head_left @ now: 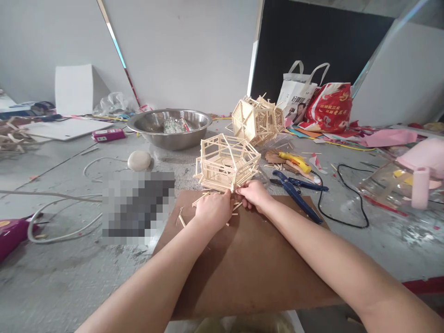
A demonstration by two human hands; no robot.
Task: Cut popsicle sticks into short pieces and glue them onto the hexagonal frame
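Observation:
A polygonal wooden stick frame point(227, 159) stands at the far edge of a brown board point(256, 263). My left hand point(214, 210) is closed at its near lower corner, with the thumb up against the frame. From the right, my right hand point(255, 195) pinches at the same corner, fingers curled. My fingers cover the exact spot they grip. Loose thin sticks point(182, 219) lie on the board around my left hand. Blue-handled cutters point(298, 196) rest to the right of my right hand, partly over the board.
Behind stand a larger stick model point(255, 119) and a steel basin point(169, 141). A yellow hot glue gun point(294, 162) lies right with its black cord point(347, 224) looping nearby. Left are a white round object point(139, 160) and cables. Bags point(329, 108) and paper scraps fill the back right.

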